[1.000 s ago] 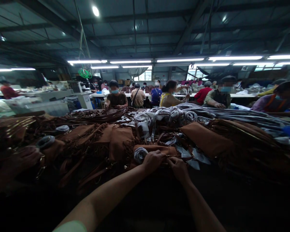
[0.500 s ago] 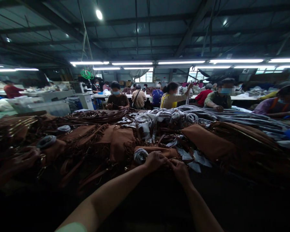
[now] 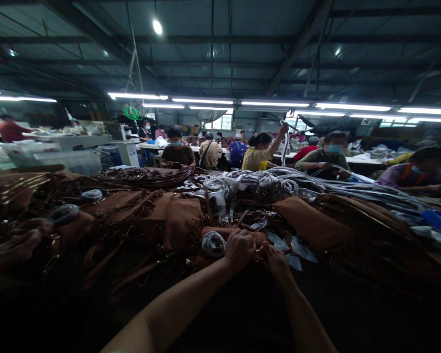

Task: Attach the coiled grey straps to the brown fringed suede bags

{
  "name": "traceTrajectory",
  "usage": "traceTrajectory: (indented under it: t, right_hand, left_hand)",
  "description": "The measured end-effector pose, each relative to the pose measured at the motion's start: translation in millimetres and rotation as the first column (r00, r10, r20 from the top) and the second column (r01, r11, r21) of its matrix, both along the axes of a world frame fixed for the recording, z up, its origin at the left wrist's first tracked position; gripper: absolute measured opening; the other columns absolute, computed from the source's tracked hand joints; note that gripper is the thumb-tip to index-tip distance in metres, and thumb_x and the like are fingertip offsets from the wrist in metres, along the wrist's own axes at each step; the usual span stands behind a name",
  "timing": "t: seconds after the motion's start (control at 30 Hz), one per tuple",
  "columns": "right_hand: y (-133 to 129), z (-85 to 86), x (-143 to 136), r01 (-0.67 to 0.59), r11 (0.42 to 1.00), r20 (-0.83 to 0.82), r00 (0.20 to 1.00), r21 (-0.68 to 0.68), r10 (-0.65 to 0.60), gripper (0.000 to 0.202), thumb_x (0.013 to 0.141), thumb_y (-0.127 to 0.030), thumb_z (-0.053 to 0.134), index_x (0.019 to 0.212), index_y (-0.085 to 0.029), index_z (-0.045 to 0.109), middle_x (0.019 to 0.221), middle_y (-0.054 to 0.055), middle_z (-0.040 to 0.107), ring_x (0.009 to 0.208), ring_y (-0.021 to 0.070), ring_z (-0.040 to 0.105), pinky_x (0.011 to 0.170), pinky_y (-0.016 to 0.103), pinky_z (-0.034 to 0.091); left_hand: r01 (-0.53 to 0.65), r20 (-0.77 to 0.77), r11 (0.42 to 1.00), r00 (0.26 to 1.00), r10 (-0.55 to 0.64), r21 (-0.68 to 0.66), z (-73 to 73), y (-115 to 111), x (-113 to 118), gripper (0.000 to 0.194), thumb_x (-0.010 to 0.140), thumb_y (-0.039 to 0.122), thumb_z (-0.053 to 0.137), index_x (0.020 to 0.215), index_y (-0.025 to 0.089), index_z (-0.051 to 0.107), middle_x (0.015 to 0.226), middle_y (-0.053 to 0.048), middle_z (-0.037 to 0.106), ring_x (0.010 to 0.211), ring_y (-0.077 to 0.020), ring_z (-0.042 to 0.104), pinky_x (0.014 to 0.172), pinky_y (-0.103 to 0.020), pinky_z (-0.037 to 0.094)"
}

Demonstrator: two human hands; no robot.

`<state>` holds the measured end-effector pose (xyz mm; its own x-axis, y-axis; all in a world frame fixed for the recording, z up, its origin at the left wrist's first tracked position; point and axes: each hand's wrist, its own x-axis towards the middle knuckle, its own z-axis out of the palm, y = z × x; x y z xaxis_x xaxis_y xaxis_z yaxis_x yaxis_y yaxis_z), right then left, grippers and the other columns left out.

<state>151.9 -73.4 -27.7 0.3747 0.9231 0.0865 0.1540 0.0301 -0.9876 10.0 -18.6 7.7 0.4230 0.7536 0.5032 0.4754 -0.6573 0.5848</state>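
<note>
A brown bag (image 3: 209, 230) lies right in front of me, with a wrapped grey-white coil (image 3: 213, 243) at its left end. My left hand (image 3: 240, 249) is closed at the bag's near edge, its fingers bent and partly hidden. Close on its right, my right hand (image 3: 275, 258) pinches at the same edge with thumb and fingers. A small gold-coloured metal glint (image 3: 257, 252) shows between the two hands; its exact shape is too dark to make out.
More brown fringed bags (image 3: 183, 218) and straps spread to the left, and a stack of brown bags (image 3: 316, 220) rises on the right. Grey-white wrapped coils (image 3: 220, 189) lie behind. Another person's hand (image 3: 20, 242) works at far left. Several people sit across the table.
Both hands stay at the bag's edge; my left hand has turned, its knuckles higher, and the thin strip between the fingertips is less visible. The view has shifted slightly. A person opposite now lifts pale strands.
</note>
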Motion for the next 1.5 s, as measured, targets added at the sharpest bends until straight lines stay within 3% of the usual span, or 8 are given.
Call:
traceTrajectory:
  t: [0.07, 0.17, 0.3, 0.5, 0.8, 0.97, 1.07, 1.5]
  right_hand:
    - [-1, 6.9, -3, -0.052, 0.999, -0.229, 0.972, -0.011, 0.048, 0.053, 0.062, -0.070, 0.067, 0.063, -0.018, 0.057, 0.044, -0.004, 0.049, 0.034, 0.0072, 0.040, 0.034, 0.020, 0.028]
    - [-2, 18.9, -5, -0.055, 0.998, -0.497, 0.865, 0.041, 0.068, 0.047, 0.048, -0.041, 0.088, 0.080, -0.019, 0.061, 0.062, -0.003, 0.063, 0.046, 0.0093, 0.056, 0.043, 0.019, 0.045]
    - [2, 30.1, -4, -0.019, 0.994, -0.622, 0.779, 0.107, 0.082, 0.058, 0.045, -0.025, 0.090, 0.096, -0.023, 0.060, 0.079, -0.001, 0.070, 0.064, 0.0172, 0.067, 0.052, 0.026, 0.055]
    - [12, 33.7, -4, 0.130, 0.962, -0.582, 0.813, 0.239, 0.035, 0.040, 0.049, -0.029, 0.089, 0.078, -0.020, 0.064, 0.077, -0.001, 0.071, 0.064, 0.0137, 0.067, 0.057, 0.024, 0.057]
    - [8, 34.3, -3, 0.198, 0.953, -0.443, 0.893, 0.229, -0.079, 0.039, 0.053, -0.040, 0.085, 0.081, -0.019, 0.068, 0.075, 0.001, 0.071, 0.064, 0.0162, 0.067, 0.059, 0.028, 0.058]
    - [2, 22.5, 2, 0.077, 0.997, -0.121, 0.990, 0.019, -0.074, 0.042, 0.058, -0.047, 0.079, 0.088, -0.018, 0.071, 0.073, 0.003, 0.071, 0.064, 0.0225, 0.068, 0.052, 0.031, 0.056]
    - [2, 10.7, 5, 0.007, 0.998, -0.106, 0.994, -0.063, -0.013, 0.041, 0.057, -0.047, 0.078, 0.085, -0.019, 0.071, 0.072, 0.003, 0.071, 0.063, 0.0220, 0.067, 0.053, 0.030, 0.055]
    - [8, 0.9, 13, -0.084, 0.995, 0.056, 0.995, -0.055, 0.087, 0.043, 0.057, -0.054, 0.076, 0.084, -0.020, 0.076, 0.081, 0.006, 0.073, 0.073, 0.0251, 0.068, 0.063, 0.032, 0.056]
  left_hand:
    - [0.072, 0.108, 0.974, 0.993, -0.049, -0.216, -8.3, 7, 6, 0.011, 0.075, 0.023, 0.057, 0.071, 0.015, 0.063, 0.076, -0.005, 0.066, 0.072, -0.0160, 0.059, 0.070, -0.028, 0.045]
    - [0.271, 0.361, 0.813, 0.929, -0.082, -0.516, -23.5, 22, 16, 0.008, 0.076, 0.022, 0.052, 0.075, 0.014, 0.056, 0.063, -0.001, 0.063, 0.054, -0.0124, 0.056, 0.053, -0.023, 0.042]
    - [0.446, 0.530, 0.709, 0.840, -0.119, -0.547, -35.7, 32, 19, 0.008, 0.077, 0.023, 0.052, 0.077, 0.015, 0.050, 0.058, 0.001, 0.062, 0.048, -0.0106, 0.054, 0.048, -0.020, 0.040]
    - [0.456, 0.526, 0.712, 0.839, -0.142, -0.534, -37.9, 28, 13, 0.015, 0.078, 0.028, 0.055, 0.079, 0.014, 0.053, 0.061, 0.000, 0.064, 0.051, -0.0108, 0.056, 0.051, -0.021, 0.041]
    - [0.475, 0.524, 0.721, 0.832, -0.183, -0.503, -40.7, 27, 11, 0.017, 0.079, 0.030, 0.055, 0.079, 0.013, 0.054, 0.061, 0.000, 0.064, 0.052, -0.0112, 0.056, 0.051, -0.021, 0.041]
    - [0.505, 0.535, 0.710, 0.818, -0.211, -0.491, -34.7, 19, 5, 0.020, 0.076, 0.030, 0.059, 0.082, 0.011, 0.058, 0.064, 0.000, 0.063, 0.056, -0.0114, 0.057, 0.056, -0.022, 0.042]
    - [0.510, 0.523, 0.714, 0.820, -0.235, -0.480, -33.8, 16, 1, 0.025, 0.073, 0.033, 0.064, 0.084, 0.010, 0.062, 0.069, -0.002, 0.065, 0.062, -0.0127, 0.058, 0.060, -0.024, 0.043]
    - [0.466, 0.451, 0.740, 0.858, -0.245, -0.484, -31.2, 16, -2, 0.038, 0.073, 0.045, 0.065, 0.083, 0.009, 0.067, 0.070, -0.003, 0.065, 0.066, -0.0143, 0.058, 0.062, -0.024, 0.044]
